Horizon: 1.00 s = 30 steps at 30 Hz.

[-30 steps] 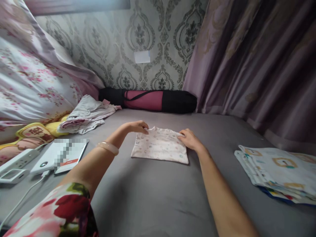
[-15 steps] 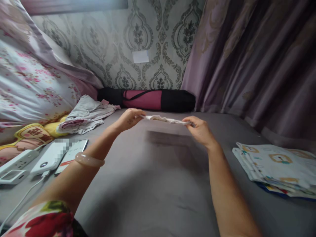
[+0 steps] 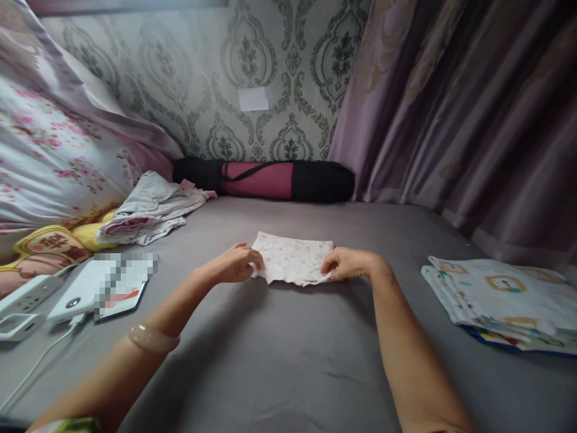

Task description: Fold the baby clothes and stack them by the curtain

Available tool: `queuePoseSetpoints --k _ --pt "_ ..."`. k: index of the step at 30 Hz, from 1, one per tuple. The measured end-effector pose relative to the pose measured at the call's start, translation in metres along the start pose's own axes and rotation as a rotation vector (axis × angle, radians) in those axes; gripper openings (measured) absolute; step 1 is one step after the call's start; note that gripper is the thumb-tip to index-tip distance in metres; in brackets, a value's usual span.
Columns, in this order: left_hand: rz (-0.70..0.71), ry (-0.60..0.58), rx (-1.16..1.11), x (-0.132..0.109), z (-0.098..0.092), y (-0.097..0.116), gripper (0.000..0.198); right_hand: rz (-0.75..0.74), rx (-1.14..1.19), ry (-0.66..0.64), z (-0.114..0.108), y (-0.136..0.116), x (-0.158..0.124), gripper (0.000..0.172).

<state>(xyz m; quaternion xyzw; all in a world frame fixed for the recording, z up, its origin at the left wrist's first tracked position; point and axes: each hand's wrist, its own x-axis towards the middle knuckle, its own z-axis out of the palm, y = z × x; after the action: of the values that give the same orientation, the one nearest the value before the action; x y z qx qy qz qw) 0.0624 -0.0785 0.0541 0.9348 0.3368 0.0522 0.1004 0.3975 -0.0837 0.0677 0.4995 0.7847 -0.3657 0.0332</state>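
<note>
A small white cloth with a faint dotted print point(image 3: 294, 258) lies folded on the grey bed sheet point(image 3: 279, 355). My left hand point(image 3: 237, 264) pinches its near left corner, fingers closed on the fabric. My right hand point(image 3: 345, 263) grips its near right corner the same way. Both hands rest low on the sheet with the cloth between them. A pale bangle point(image 3: 152, 338) sits on my left wrist.
A stack of folded printed cloths point(image 3: 500, 300) lies at the right. A crumpled pile of garments point(image 3: 151, 207) lies at the left, with a phone point(image 3: 119, 291), power bank point(image 3: 74, 294) and power strip point(image 3: 20, 300). A rolled pink and black mat point(image 3: 270, 179) lies against the wall.
Both hands lifted the cloth's far edge off the sheet, carried it toward me and laid it down, so the cloth now lies folded to about half its depth.
</note>
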Motion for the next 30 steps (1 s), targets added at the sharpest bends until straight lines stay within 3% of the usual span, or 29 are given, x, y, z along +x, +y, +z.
queuePoseSetpoints --k 2,4,9,11,15,20,26,30 --pt "-0.042 0.013 0.003 0.002 -0.001 0.001 0.037 -0.038 0.039 0.006 -0.001 -0.002 -0.001 0.027" --pt "-0.123 0.077 0.005 0.007 0.001 0.0 0.034 -0.069 0.03 0.1 -0.001 -0.007 0.003 0.027" --pt "-0.206 0.331 0.029 0.033 0.019 0.009 0.038 0.006 -0.141 0.638 0.024 -0.033 0.036 0.045" --pt "-0.212 0.342 0.062 0.046 0.03 0.018 0.042 0.03 -0.217 0.706 0.042 -0.045 0.05 0.052" --pt "-0.272 0.226 0.142 0.067 0.056 0.032 0.049 0.044 -0.328 0.649 0.069 -0.055 0.064 0.058" --pt "-0.345 0.162 0.186 0.077 0.078 0.029 0.052 0.086 -0.356 0.557 0.076 -0.046 0.067 0.059" --pt "-0.355 0.104 0.158 0.079 0.074 0.026 0.053 0.12 -0.313 0.498 0.075 -0.042 0.069 0.059" --pt "-0.266 0.132 0.126 0.079 0.063 0.023 0.047 0.11 -0.287 0.487 0.073 -0.042 0.068 0.058"
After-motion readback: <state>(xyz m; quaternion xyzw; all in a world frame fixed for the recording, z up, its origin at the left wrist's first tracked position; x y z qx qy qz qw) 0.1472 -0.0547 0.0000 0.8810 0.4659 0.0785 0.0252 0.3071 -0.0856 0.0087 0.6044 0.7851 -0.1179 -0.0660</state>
